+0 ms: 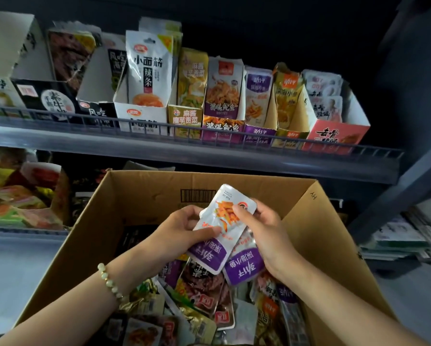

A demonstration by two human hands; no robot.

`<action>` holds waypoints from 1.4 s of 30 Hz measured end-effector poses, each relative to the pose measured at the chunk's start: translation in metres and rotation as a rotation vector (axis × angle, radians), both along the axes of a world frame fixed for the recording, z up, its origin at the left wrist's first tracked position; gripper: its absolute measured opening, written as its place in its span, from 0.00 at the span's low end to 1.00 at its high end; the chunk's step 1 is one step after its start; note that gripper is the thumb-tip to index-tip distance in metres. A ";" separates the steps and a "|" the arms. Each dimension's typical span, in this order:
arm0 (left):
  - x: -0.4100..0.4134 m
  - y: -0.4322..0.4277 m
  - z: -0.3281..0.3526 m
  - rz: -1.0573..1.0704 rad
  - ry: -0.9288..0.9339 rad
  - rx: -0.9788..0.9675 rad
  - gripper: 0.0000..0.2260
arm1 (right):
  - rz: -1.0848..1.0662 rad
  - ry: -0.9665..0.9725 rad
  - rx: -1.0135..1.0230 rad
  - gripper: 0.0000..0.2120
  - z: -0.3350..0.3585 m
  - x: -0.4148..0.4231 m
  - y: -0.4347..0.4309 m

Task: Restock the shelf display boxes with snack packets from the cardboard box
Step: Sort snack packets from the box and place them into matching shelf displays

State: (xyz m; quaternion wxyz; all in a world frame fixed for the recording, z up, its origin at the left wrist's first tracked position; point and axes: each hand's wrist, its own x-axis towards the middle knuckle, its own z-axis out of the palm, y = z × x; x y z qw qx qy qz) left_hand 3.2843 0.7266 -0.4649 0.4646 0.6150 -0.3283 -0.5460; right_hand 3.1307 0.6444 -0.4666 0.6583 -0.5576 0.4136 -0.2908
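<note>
Over the open cardboard box (144,188) both my hands hold a small stack of white-and-purple snack packets (217,245), upside down to me. My left hand (184,228) pinches the top packet at its left edge, thumb across its front. My right hand (261,231) grips the stack from the right, thumb on the top packet's upper corner. The box below holds several loose mixed packets (202,293). On the shelf above, the matching purple display box (258,134) stands with packets of the same kind (258,96) upright in it.
The upper shelf (184,156) has a low wire rail and a row of display boxes: white (140,116), olive (184,118), purple squid (221,128), yellow (288,138), pink (336,136). A lower shelf at left holds bagged snacks (22,201). A dark upright frame (396,196) and stacked papers (404,236) stand at right.
</note>
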 end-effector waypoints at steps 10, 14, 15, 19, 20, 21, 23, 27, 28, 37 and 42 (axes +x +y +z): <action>-0.004 -0.003 -0.009 0.336 0.227 -0.262 0.20 | 0.249 -0.010 -0.061 0.19 -0.016 0.009 0.015; -0.007 0.000 -0.010 0.298 0.074 -0.234 0.25 | 0.161 -0.035 -0.046 0.16 -0.014 0.006 0.003; -0.006 0.000 -0.008 0.294 0.065 -0.214 0.24 | 0.163 -0.026 -0.055 0.14 -0.012 0.005 0.000; 0.005 0.000 0.006 0.278 0.138 -0.100 0.14 | 0.175 0.023 -0.123 0.11 -0.003 0.000 -0.009; 0.010 0.000 0.008 0.270 0.115 -0.075 0.16 | 0.166 0.027 -0.136 0.11 -0.002 -0.001 -0.011; 0.014 0.000 0.008 0.264 0.093 -0.078 0.16 | 0.144 0.015 -0.134 0.11 0.000 -0.001 -0.010; 0.016 0.002 0.009 0.258 0.100 -0.125 0.14 | 0.070 -0.041 -0.087 0.14 0.002 -0.002 -0.007; 0.007 0.003 0.003 0.287 0.111 -0.206 0.13 | 0.059 -0.099 -0.025 0.23 0.000 -0.001 0.003; 0.005 0.003 0.003 0.289 0.103 -0.216 0.13 | 0.063 -0.091 -0.049 0.24 0.001 0.000 0.004; 0.009 0.002 0.006 0.187 0.060 -0.280 0.16 | 0.083 -0.089 -0.083 0.21 0.008 -0.004 -0.007; 0.009 0.004 0.011 0.061 0.088 -0.289 0.19 | 0.163 -0.183 0.121 0.19 0.006 -0.003 -0.007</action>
